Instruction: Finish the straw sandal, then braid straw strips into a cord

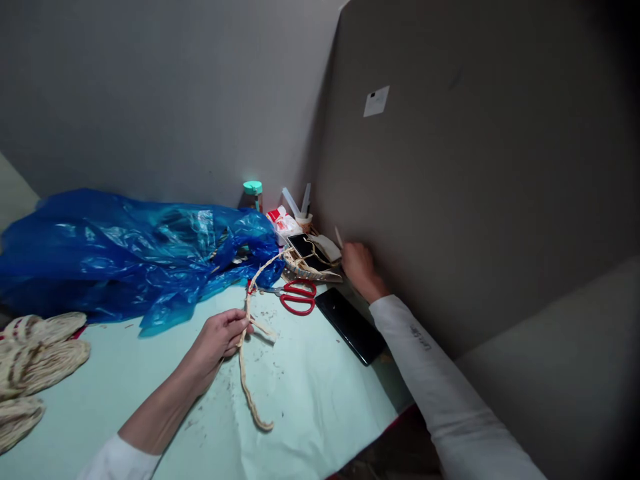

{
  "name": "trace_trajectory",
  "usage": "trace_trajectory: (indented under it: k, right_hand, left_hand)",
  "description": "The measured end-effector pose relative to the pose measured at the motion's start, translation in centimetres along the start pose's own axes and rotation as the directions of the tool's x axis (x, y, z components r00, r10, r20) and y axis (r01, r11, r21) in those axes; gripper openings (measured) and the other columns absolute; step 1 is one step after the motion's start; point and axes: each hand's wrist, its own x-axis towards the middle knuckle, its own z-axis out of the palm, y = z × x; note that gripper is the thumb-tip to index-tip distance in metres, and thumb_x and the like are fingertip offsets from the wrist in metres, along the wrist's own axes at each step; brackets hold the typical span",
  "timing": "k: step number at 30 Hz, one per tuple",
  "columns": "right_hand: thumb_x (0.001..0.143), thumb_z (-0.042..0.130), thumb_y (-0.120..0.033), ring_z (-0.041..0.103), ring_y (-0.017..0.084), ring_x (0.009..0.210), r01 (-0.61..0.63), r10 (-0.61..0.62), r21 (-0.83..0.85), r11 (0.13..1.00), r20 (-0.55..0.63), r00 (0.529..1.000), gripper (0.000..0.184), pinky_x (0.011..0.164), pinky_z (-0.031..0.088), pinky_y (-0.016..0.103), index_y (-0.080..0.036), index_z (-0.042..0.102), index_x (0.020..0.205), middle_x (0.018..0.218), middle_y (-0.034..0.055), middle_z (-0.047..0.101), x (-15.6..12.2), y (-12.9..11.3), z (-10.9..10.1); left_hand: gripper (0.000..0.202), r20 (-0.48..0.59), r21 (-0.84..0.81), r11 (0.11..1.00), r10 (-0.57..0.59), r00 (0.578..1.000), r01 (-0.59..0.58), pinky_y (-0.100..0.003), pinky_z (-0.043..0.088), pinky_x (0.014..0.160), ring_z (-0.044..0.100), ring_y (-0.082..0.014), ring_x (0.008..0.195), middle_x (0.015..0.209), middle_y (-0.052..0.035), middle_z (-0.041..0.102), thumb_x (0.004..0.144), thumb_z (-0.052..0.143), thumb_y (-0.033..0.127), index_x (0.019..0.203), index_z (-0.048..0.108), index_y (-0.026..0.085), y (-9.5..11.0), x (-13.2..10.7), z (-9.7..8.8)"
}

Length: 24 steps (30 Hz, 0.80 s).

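My left hand (227, 333) is closed in a pinch around a pale twisted natural-fibre cord (246, 383). The cord's lower end hangs over the table and curls at the tip. Its upper part stretches towards the tray at the back, and a short flat strip (263, 331) sticks out beside my fingers. My right hand (361, 270) reaches to the back right, close to the wall, and looks closed. A thin pale piece (339, 236) rises by its fingertips, which are mostly hidden. Red-handled scissors (299, 298) lie between my hands, by a black phone (350, 325).
A blue plastic bag (125, 247) covers the back left. Braided fibre pieces (43, 357) lie at the left edge. Behind the scissors sit a shallow tray (313, 272) with fibre strips, a cup (304, 220) and a green-lidded jar (253, 193). Walls close off the back and right.
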Motion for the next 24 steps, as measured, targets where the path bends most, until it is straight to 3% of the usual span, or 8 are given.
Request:
trace_trajectory:
  k: [3, 5, 7, 9, 11, 15, 19, 24]
  right_hand:
    - [0.095, 0.038, -0.016, 0.064, 0.025, 0.093, -0.001, 0.011, 0.048, 0.999, -0.193, 0.981, 0.033, 0.076, 0.042, 0.032, -0.007, 0.069, 0.103, 0.099, 0.0206, 0.068, 0.0, -0.5, -2.6]
    - [0.095, 0.044, -0.026, 0.062, 0.02, 0.085, 0.151, -0.049, 0.298, 0.943, -0.324, 0.945, 0.03, 0.071, 0.042, 0.027, -0.011, 0.069, 0.102, 0.094, 0.0123, 0.069, -0.6, -1.6, -4.3]
    - [0.092, 0.049, -0.035, 0.058, 0.014, 0.069, 0.303, -0.131, 0.686, 0.661, -0.292, 0.947, 0.031, 0.059, 0.04, 0.023, -0.013, 0.069, 0.099, 0.084, 0.0069, 0.067, -1.8, -3.2, -5.4]
    - [0.088, 0.055, -0.041, 0.052, 0.01, 0.059, 0.184, -0.329, 0.924, 0.335, -0.068, 0.942, 0.032, 0.052, 0.038, 0.021, -0.015, 0.069, 0.099, 0.08, 0.0042, 0.065, -3.6, -5.3, -5.2]
    - [0.083, 0.063, -0.041, 0.048, 0.008, 0.055, 0.003, -0.492, 0.977, 0.212, 0.104, 0.864, 0.027, 0.05, 0.037, 0.02, -0.015, 0.068, 0.086, 0.071, 0.0012, 0.061, -5.4, -7.2, -3.5]
    - [0.075, 0.071, -0.043, 0.047, 0.007, 0.052, -0.183, -0.554, 0.944, 0.276, 0.312, 0.772, 0.03, 0.047, 0.036, 0.018, -0.014, 0.064, 0.072, 0.061, -0.0018, 0.055, -7.5, -9.6, 1.8]
    - [0.073, 0.072, -0.048, 0.045, 0.006, 0.048, -0.178, -0.468, 0.916, 0.359, 0.342, 0.815, 0.036, 0.043, 0.033, 0.018, -0.013, 0.062, 0.068, 0.057, -0.0019, 0.055, -7.7, -10.1, 5.9]
    - [0.079, 0.065, -0.042, 0.05, 0.009, 0.049, -0.115, -0.403, 0.915, 0.386, 0.28, 0.871, 0.03, 0.046, 0.038, 0.02, -0.013, 0.063, 0.072, 0.059, -0.0007, 0.058, -8.3, -10.5, 7.3]
  left_hand:
    - [0.023, -0.017, 0.013, 1.0, 0.014, 1.0, -0.014, -0.016, 0.011, 0.04, 0.021, -0.001, 0.042, 0.057, 0.0055, 0.045, 0.069, 0.071, 0.033, 0.071, 0.06, 0.012, -0.3, 0.1, 0.0]
    - [0.021, -0.039, 0.018, 1.0, 0.019, 0.999, -0.018, -0.016, 0.011, 0.039, 0.022, -0.0012, 0.042, 0.056, 0.0053, 0.045, 0.07, 0.069, 0.031, 0.07, 0.059, 0.013, -0.4, 0.2, -0.1]
    - [0.019, -0.058, 0.011, 1.0, 0.019, 0.998, -0.019, -0.016, 0.011, 0.039, 0.022, -0.001, 0.041, 0.058, 0.0043, 0.048, 0.07, 0.068, 0.029, 0.071, 0.059, 0.013, -0.5, 0.2, -0.1]
    - [0.018, -0.075, 0.0, 1.0, 0.025, 0.997, -0.025, -0.016, 0.012, 0.038, 0.023, -0.001, 0.041, 0.06, 0.0037, 0.049, 0.069, 0.068, 0.027, 0.073, 0.058, 0.013, -0.6, 0.2, 0.0]
    - [0.018, -0.088, -0.015, 0.999, 0.041, 0.995, -0.043, -0.016, 0.013, 0.039, 0.025, -0.0015, 0.042, 0.061, 0.0033, 0.05, 0.07, 0.067, 0.027, 0.077, 0.057, 0.013, -0.6, -0.1, 0.2]
    - [0.031, -0.112, -0.037, 0.995, 0.084, 0.99, -0.089, -0.016, 0.014, 0.04, 0.026, -0.003, 0.042, 0.061, 0.0053, 0.053, 0.072, 0.065, 0.025, 0.101, 0.054, 0.019, -0.6, -0.6, 0.5]
    - [0.031, -0.096, -0.037, 0.994, 0.097, 0.991, -0.101, -0.017, 0.011, 0.04, 0.022, -0.003, 0.041, 0.059, 0.0065, 0.052, 0.073, 0.063, 0.02, 0.102, 0.053, 0.023, -0.2, -0.8, 0.6]
    - [0.016, -0.048, -0.027, 0.997, 0.072, 0.996, -0.073, -0.018, 0.013, 0.04, 0.025, -0.0025, 0.044, 0.061, 0.0044, 0.05, 0.075, 0.065, 0.026, 0.085, 0.06, 0.016, -0.1, -0.8, 0.8]
